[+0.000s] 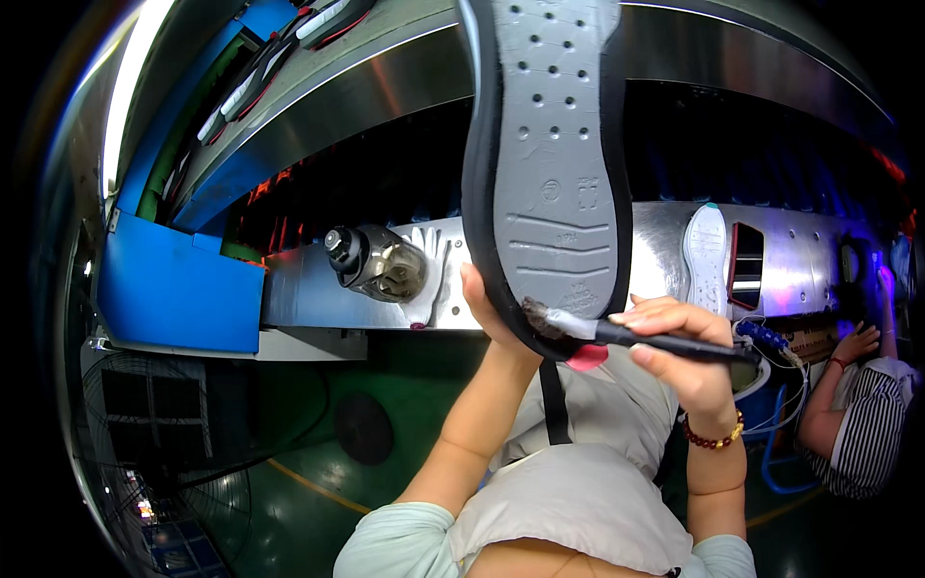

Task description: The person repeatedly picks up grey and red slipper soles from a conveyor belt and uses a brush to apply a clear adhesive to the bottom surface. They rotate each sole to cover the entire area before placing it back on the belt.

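A large shoe sole [554,193] stands out in front of me, its grey inner face towards me and its raised rim black. My left hand [493,313] grips the heel end from the left, with a pink-red patch showing at the heel's bottom edge. In my right hand [696,371] is a brush [572,325] with a black handle and a pale neck. Its dark bristles touch the inside of the heel, close to the rim. Fingers of the right hand wrap the handle; part of the left hand is hidden behind the sole.
Along the metal ledge [308,289] are a dark bottle [397,272], a white glove [431,275], a white sole piece [706,252] and a dark, red-edged piece [747,262]. Soles line a belt [385,43] beyond. A fan [154,414] stands left; another person's hand [856,342] is at right.
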Motion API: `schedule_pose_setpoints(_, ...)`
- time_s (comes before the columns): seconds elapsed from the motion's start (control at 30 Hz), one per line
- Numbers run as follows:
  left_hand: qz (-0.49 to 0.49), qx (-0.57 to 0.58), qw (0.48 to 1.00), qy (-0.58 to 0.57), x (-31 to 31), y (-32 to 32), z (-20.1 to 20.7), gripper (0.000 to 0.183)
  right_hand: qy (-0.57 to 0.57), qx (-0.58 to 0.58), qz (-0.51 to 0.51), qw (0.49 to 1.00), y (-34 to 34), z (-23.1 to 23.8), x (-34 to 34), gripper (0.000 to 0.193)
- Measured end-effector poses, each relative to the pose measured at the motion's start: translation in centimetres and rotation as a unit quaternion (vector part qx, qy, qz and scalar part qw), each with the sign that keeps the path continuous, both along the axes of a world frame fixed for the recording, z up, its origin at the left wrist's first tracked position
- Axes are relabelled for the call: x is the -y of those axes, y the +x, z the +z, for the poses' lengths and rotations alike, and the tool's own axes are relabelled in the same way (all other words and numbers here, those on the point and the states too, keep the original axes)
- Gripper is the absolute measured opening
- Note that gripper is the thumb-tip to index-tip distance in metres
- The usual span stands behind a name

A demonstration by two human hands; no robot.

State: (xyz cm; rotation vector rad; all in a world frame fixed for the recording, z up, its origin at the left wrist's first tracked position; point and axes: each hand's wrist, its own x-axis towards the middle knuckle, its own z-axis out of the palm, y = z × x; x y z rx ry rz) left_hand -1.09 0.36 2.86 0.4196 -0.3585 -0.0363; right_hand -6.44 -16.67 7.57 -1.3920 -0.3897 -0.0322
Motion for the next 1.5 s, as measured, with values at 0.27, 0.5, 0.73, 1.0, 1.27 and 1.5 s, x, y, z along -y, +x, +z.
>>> schedule_pose_setpoints(0.27,-0.037,-0.043,0.995,-0.08,0.1,0.3,2.8,0.069,0.059,-0.044,0.008,0.997,0.6,-0.7,0.8,0.018)
schedule_pose_setpoints(0.5,-0.001,-0.026,1.0,-0.006,-1.3,1.3,2.1,0.062,0.152,-0.017,0.092,0.984,1.0,-1.2,1.1,0.016)
schedule_pose_setpoints(0.73,-0.078,-0.022,0.997,0.002,0.5,-0.4,3.5,0.072,0.078,0.01,-0.015,0.997,-0.3,-0.4,-0.9,0.016)
schedule_pose_setpoints(1.0,-0.059,-0.017,0.994,-0.085,-0.7,0.4,1.8,0.066,0.155,-0.035,0.041,0.986,-0.7,1.2,-0.8,0.017)
schedule_pose_setpoints(1.27,-0.046,-0.047,0.998,-0.023,-0.6,0.7,3.0,0.056,0.039,-0.029,0.067,0.997,2.5,1.4,1.2,0.015)
schedule_pose_setpoints(1.5,-0.129,-0.025,0.991,-0.009,-1.8,1.6,2.7,0.048,-0.005,0.065,0.227,0.972,1.9,1.4,1.5,0.019)
